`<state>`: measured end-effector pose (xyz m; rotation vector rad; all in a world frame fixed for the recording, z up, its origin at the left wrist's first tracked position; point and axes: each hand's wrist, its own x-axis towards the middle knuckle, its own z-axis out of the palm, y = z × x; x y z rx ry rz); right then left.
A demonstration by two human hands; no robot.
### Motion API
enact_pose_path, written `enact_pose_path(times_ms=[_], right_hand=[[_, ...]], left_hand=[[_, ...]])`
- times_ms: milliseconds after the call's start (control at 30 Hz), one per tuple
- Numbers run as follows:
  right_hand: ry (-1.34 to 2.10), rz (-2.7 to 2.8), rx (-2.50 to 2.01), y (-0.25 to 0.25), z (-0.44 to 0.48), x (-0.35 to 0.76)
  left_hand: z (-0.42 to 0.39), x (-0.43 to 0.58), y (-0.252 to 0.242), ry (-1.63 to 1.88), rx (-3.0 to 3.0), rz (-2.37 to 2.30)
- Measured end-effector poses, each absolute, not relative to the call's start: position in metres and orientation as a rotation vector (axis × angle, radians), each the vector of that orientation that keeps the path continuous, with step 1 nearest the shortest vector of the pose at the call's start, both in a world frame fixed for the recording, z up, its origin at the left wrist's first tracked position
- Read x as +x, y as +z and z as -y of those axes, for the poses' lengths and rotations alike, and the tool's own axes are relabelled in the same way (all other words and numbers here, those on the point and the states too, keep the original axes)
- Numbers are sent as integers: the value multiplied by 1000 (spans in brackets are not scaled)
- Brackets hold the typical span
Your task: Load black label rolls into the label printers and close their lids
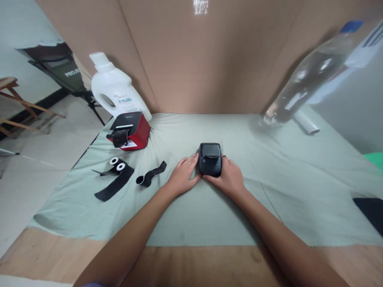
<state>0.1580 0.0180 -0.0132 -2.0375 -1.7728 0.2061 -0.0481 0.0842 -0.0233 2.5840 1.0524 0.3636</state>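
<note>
Between my two hands a small black label printer (pixel 212 170) stands on the green cloth, with a dark strip (pixel 214 156) poking out of its slot to the right. My left hand (pixel 184 174) holds the printer's left side, fingertips and thumb against it. Gripping the right side is my right hand (pixel 230 177), its thumb along the lower front edge. Left of my left hand lies a curled black paper strip (pixel 152 173). Beyond that are small black rolls with white cores (pixel 120 166) and a black strip unrolled from them.
A red and black label printer (pixel 140 133) with a black strip hanging out stands at the left, before a white jug (pixel 118 89). A clear bottle with a blue cap (pixel 308 77) and a white tube (pixel 306 122) are at the back right. Cardboard (pixel 206 59) closes the back.
</note>
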Motion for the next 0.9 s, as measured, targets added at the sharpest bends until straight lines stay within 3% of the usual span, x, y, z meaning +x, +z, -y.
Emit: enact_pose_path(times_ms=[900], right_hand=[[310, 1753, -1975, -6, -15, 157]], left_hand=[[-84, -50, -13, 403, 2531, -996]])
